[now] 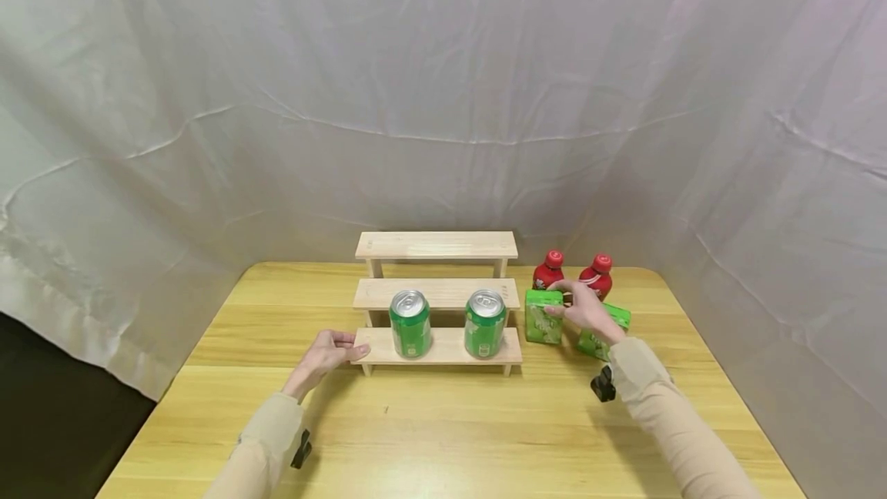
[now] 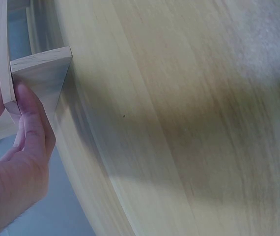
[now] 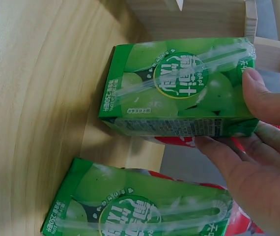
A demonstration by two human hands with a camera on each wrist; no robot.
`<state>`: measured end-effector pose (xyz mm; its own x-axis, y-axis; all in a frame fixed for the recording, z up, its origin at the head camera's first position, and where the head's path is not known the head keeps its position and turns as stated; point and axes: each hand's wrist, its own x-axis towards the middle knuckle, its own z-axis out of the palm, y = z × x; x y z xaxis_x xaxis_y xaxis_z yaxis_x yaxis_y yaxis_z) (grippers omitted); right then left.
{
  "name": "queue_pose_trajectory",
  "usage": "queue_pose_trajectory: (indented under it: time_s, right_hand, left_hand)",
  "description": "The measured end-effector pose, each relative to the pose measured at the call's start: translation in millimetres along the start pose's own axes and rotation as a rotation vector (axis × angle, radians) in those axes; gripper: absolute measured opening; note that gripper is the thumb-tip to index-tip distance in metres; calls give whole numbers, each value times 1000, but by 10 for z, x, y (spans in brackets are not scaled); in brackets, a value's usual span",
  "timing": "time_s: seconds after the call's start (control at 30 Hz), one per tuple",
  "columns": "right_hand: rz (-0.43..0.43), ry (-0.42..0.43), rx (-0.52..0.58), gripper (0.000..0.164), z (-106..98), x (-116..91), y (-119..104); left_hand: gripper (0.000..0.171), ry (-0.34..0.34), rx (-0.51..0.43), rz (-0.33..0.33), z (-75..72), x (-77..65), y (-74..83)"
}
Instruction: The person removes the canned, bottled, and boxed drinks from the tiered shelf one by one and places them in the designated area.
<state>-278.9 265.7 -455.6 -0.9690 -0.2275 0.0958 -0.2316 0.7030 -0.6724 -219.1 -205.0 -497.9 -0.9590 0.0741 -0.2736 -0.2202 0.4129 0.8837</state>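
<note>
My left hand pinches the left end of the lowest step of a three-step wooden shelf, thumb on top and fingers below, as the left wrist view shows. On that same step stand two green drink cans, a left can and a right can. Right of the shelf, my right hand grips a green grape juice carton near its top, thumb on the front face and fingers around the side and back. The carton is upright, with a straw in clear wrap on its front.
A second grape juice carton stands just right of the held one, partly behind my right forearm in the head view. Two red bottles with red caps, one left and one right, stand behind the cartons. A pale curtain surrounds the wooden table.
</note>
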Motion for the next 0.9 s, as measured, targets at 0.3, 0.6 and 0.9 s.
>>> queue_pose_trajectory:
  time_s: [0.3, 0.6, 0.9]
  right_hand:
    - [51, -35, 41, 42, -50, -34, -33]
    - [41, -36, 66, 46, -85, -60, -31]
    - [32, 81, 31, 44, 12, -97, -73]
  left_hand:
    - [53, 4, 3, 1, 4, 12, -3]
    - [52, 3, 1, 5, 0, 4, -1]
    - [52, 11, -5, 4, 10, 3, -4]
